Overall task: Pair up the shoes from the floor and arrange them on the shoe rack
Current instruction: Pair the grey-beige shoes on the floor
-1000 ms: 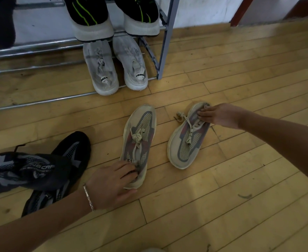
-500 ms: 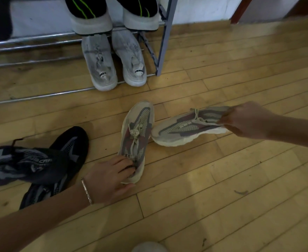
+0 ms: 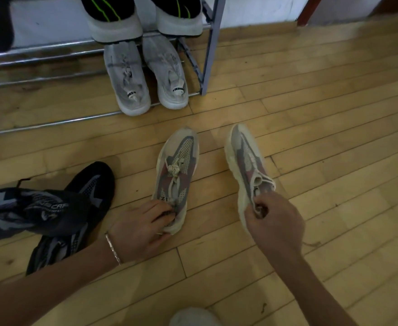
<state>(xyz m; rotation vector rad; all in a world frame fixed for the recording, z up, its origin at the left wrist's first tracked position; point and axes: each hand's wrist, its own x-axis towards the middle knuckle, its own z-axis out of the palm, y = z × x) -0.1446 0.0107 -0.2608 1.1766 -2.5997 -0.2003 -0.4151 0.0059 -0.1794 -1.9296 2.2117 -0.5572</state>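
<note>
Your left hand point(image 3: 138, 228) was closed on the heel of the left grey-maroon mesh sneaker point(image 3: 175, 175), flat on the wood floor point(image 3: 311, 137). Right hand point(image 3: 273, 222) pinched the heel collar of its mate point(image 3: 246, 165), just right, tilted. Both looked light, soft, floppy; heel grip prob. best. Shoe rack point(image 3: 211, 43) stood far-left.

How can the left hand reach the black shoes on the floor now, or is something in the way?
Probably yes, but not at once: the left hand is gripping the heel of a beige shoe. The black shoes lie just beside its forearm, with nothing between.
</note>
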